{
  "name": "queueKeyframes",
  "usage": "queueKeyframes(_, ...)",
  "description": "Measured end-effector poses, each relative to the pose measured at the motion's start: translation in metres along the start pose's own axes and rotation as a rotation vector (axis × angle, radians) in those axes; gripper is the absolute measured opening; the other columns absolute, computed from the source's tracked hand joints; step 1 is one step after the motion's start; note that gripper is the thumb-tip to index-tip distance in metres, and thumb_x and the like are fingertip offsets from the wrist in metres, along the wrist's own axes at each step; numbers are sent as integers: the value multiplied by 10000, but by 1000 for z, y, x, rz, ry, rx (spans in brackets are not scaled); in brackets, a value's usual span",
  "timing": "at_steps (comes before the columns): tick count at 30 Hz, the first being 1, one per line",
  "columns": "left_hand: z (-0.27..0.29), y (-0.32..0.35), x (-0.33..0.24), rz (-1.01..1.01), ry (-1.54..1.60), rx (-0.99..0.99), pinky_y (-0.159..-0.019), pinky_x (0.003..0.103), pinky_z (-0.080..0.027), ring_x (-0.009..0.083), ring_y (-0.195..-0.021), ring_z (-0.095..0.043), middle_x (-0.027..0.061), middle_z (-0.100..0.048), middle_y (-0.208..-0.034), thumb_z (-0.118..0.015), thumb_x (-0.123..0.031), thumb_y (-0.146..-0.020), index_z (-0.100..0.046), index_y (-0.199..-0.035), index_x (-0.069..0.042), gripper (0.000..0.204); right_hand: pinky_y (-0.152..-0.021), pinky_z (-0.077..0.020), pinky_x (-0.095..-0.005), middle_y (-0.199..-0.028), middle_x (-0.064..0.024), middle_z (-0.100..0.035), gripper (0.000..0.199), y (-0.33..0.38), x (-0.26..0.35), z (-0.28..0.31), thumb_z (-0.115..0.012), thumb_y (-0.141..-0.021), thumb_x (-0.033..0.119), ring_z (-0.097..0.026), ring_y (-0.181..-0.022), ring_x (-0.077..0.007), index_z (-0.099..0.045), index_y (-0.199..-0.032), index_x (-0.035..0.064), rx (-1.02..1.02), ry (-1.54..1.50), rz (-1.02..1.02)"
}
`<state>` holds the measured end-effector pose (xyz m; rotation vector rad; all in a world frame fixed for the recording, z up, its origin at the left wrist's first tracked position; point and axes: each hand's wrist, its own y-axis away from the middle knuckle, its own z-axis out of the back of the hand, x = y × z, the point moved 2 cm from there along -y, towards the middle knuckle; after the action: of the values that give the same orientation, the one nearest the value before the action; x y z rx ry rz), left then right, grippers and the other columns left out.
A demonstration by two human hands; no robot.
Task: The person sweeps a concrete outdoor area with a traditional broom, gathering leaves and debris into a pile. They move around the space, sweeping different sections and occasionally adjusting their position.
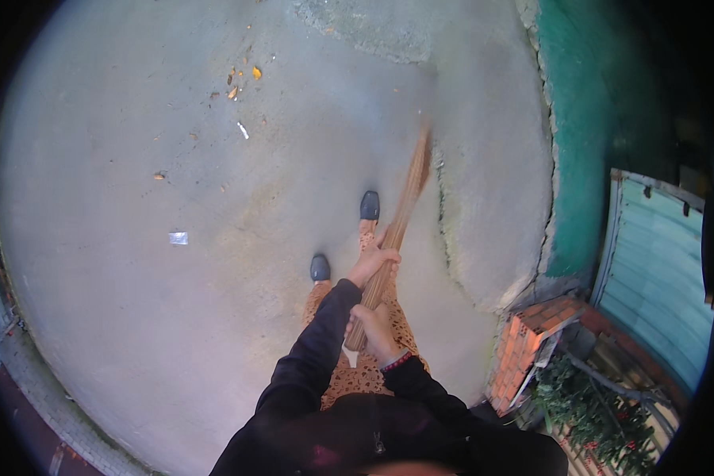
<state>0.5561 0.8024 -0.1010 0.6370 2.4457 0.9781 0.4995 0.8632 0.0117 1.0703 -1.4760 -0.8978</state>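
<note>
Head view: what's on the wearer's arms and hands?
Both arms are in long black sleeves reaching the wrists. The left hand and right hand are bare, no gloves. A thin dark red band circles the right wrist at the cuff.

Outdoor concrete yard [135,262], brick wall [531,341]

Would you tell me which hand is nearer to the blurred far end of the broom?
Left. The left hand grips the broom higher along its stick toward that end; the right hand holds the near end by the body.
</note>
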Motion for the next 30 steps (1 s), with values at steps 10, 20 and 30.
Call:
queueKeyframes(10,34,-77,-111,-347,263,-464,-455,269,-463,140,-521,-512,77,-526,-732,-568,14,-763,-356,-1289,-82,575,-411,-471,-303,-666,-71,-519,190,-110,135,-14,-584,-789,74,-541,-475,-167,-446,-908,21,397,261,-255)
queueKeyframes(20,-101,-116,-111,-57,144,-187,-470,286,-472,143,-535,-526,65,-517,-728,-548,62,-749,-164,-1492,-193,874,-406,-474,-320,-611,-71,-502,226,-55,203,19,-556,-770,46,-532,-443,-182,-450,-962,-6,9,185,-198)
queueKeyframes(30,-150,-118,-73,-257,-140,-542,-495,293,-489,160,-553,-553,64,-543,-758,-562,40,-752,-142,-1506,-159,885,-419,-440,-285,-609,-55,-489,195,-31,251,104,-555,-790,72,-514,-466,-154,-443,-947,40,321,61,-301)
